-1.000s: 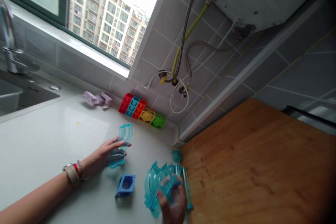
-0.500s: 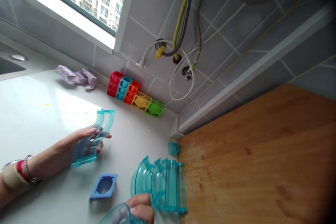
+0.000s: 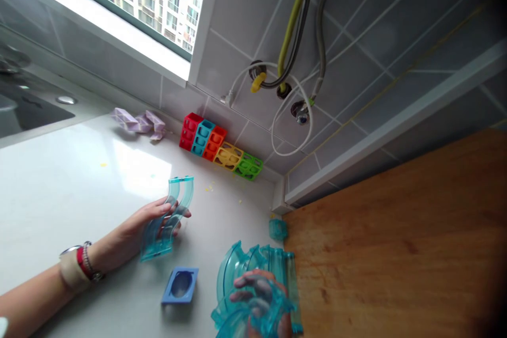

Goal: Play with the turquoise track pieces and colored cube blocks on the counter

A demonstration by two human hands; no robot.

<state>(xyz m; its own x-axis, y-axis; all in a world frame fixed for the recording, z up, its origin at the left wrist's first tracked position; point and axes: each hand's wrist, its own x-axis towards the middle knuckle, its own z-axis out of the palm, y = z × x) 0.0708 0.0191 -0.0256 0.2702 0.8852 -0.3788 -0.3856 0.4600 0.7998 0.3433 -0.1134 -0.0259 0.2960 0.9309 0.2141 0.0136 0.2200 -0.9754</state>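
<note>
My left hand (image 3: 158, 219) holds a curved, see-through teal track piece (image 3: 180, 211) above the white countertop, fingers wrapped behind it. At the bottom, my right hand (image 3: 263, 290) grips another clear teal curved piece (image 3: 237, 325), its fingers seen partly through the plastic. Behind that hand stands a row of similar teal pieces (image 3: 232, 269), partly covered by it. Between my hands a blue square piece with a round hollow (image 3: 181, 286) lies on the counter.
Red, blue, orange, yellow and green blocks (image 3: 219, 147) line the wall beside a crumpled lilac object (image 3: 138, 122). A small teal part (image 3: 278, 229) sits near a wooden board (image 3: 396, 232). A sink (image 3: 31, 103) is at left; hoses and a cable hang on the tiles.
My right hand has moved up and right with its teal piece, now over the teal row. The whole view has shifted, with the sink showing more. My left hand still holds its piece.
</note>
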